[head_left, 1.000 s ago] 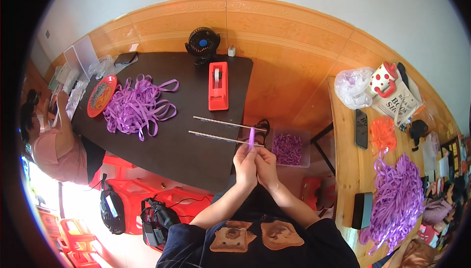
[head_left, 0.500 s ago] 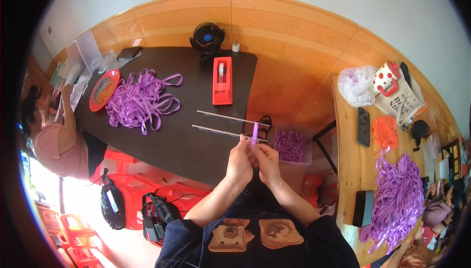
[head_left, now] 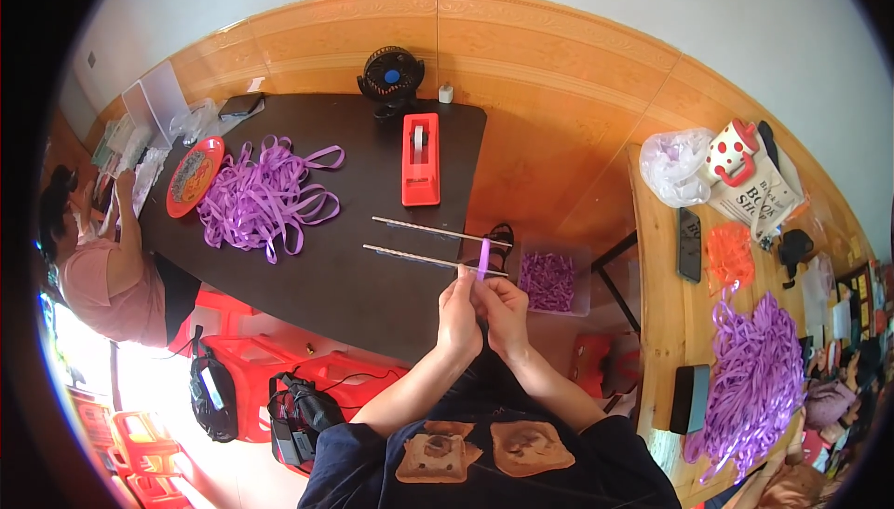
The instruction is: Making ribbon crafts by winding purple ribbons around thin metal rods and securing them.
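Two thin silver rods (head_left: 414, 227) lie side by side across the dark table's right part and jut past its edge. A short span of purple ribbon (head_left: 483, 257) bridges them near their right ends. My left hand (head_left: 458, 318) is closed, its thumb and fingertips pinched at the nearer rod beside the ribbon. Close against it, my right hand (head_left: 504, 315) is closed on the ribbon just below that rod. The fingertips partly hide the ribbon's lower end. A loose heap of purple ribbon (head_left: 265, 194) lies on the table to the left.
A red tape dispenser (head_left: 421, 174) and black fan (head_left: 391, 79) stand on the dark table (head_left: 354, 295), near a red plate (head_left: 196, 176). A bin of purple pieces (head_left: 549, 281) sits below right. The wooden table (head_left: 659, 323) holds more ribbon (head_left: 752, 383). Another person (head_left: 116, 276) sits far left.
My hands stay at the ribbon by the nearer rod, with my right fingers slightly shifted. The view has tilted a little. The rods still have the ribbon across them.
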A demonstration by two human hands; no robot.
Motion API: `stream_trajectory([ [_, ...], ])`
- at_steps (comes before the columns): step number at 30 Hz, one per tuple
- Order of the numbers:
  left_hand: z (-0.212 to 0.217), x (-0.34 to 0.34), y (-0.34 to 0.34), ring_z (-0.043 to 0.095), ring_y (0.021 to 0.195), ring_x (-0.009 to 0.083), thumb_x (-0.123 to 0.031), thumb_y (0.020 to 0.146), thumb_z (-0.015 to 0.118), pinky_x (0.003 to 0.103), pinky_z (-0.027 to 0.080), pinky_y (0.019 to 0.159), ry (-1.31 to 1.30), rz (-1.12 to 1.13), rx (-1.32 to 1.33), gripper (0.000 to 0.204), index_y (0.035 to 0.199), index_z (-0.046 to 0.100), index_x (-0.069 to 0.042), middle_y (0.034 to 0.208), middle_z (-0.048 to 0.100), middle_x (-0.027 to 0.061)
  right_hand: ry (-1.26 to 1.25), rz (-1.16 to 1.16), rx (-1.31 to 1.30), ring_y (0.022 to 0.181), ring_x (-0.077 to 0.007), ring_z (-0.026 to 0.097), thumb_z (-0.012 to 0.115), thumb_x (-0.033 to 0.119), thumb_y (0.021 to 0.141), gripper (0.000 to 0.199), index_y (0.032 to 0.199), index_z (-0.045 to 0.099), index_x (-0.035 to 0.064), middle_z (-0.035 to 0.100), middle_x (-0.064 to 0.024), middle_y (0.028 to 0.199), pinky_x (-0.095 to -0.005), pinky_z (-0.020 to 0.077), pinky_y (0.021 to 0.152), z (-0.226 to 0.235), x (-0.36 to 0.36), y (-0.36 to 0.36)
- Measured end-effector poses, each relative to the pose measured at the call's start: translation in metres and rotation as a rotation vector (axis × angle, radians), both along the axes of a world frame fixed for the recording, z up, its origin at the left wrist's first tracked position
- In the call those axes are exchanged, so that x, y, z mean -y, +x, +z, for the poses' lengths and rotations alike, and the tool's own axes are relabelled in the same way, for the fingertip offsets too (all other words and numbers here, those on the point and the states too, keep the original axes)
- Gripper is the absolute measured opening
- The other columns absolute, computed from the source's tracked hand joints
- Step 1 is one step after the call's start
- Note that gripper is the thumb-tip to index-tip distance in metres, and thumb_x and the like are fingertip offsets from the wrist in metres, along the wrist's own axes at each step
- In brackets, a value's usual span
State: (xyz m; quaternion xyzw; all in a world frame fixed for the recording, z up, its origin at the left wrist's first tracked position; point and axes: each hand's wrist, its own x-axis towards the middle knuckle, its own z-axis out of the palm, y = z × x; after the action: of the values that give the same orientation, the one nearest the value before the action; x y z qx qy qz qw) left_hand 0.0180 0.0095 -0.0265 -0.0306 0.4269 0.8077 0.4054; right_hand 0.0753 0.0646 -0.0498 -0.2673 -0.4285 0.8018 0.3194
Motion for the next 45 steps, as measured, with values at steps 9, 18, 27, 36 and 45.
stream_trajectory([
  [9,0.008,0.002,-0.004,0.045,0.064,0.0068,-0.026,0.099,0.046,0.023,0.034,0.055,-0.016,-0.059,0.053,0.026,0.083,0.057,-0.010,0.074,0.053,-0.0026,-0.098,0.058,-0.041,0.057,-0.0048,0.051,0.061,0.012,0.091,0.012,0.082,0.063,0.0042,0.061,0.0000,0.071,-0.0171,0.0372,0.052,-0.001,-0.001,0.003],
  [18,0.024,0.010,-0.016,0.051,0.089,0.0168,-0.044,0.100,0.033,0.028,0.039,0.078,0.078,-0.270,0.155,0.049,0.111,0.054,-0.001,0.100,0.057,0.0078,0.001,0.019,-0.013,0.061,-0.0064,0.054,0.061,0.008,0.090,0.009,0.085,0.062,0.0008,0.061,-0.0022,0.073,-0.0188,0.0425,0.054,0.024,0.004,0.008],
  [27,0.038,0.019,-0.028,0.040,0.127,0.0290,-0.056,0.097,0.030,0.039,0.026,0.103,0.124,-0.427,0.241,0.071,0.136,0.037,0.002,0.137,0.045,0.0170,0.895,0.088,0.130,0.074,-0.0065,0.054,0.059,0.011,0.092,0.015,0.094,0.063,-0.0032,0.059,-0.0029,0.083,-0.0220,0.0424,0.066,0.091,-0.086,-0.032],
  [36,0.033,0.022,-0.030,0.040,0.127,0.0299,-0.061,0.096,0.027,0.040,0.026,0.105,0.218,-0.478,0.256,0.081,0.143,0.023,0.004,0.140,0.042,0.0177,0.665,0.312,0.427,0.064,-0.0126,0.055,0.066,0.029,0.085,0.034,0.072,0.065,-0.0023,0.060,-0.0101,0.063,-0.0317,0.0425,0.059,0.077,-0.104,-0.165],
  [45,0.036,0.024,-0.030,0.037,0.130,0.0281,-0.058,0.096,0.028,0.040,0.025,0.106,0.214,-0.452,0.307,0.076,0.141,0.028,0.003,0.141,0.040,0.0159,0.313,0.170,0.131,0.069,-0.0078,0.055,0.065,0.007,0.085,0.010,0.078,0.064,0.0009,0.063,-0.0029,0.075,-0.0225,0.0425,0.065,0.094,-0.079,-0.176],
])
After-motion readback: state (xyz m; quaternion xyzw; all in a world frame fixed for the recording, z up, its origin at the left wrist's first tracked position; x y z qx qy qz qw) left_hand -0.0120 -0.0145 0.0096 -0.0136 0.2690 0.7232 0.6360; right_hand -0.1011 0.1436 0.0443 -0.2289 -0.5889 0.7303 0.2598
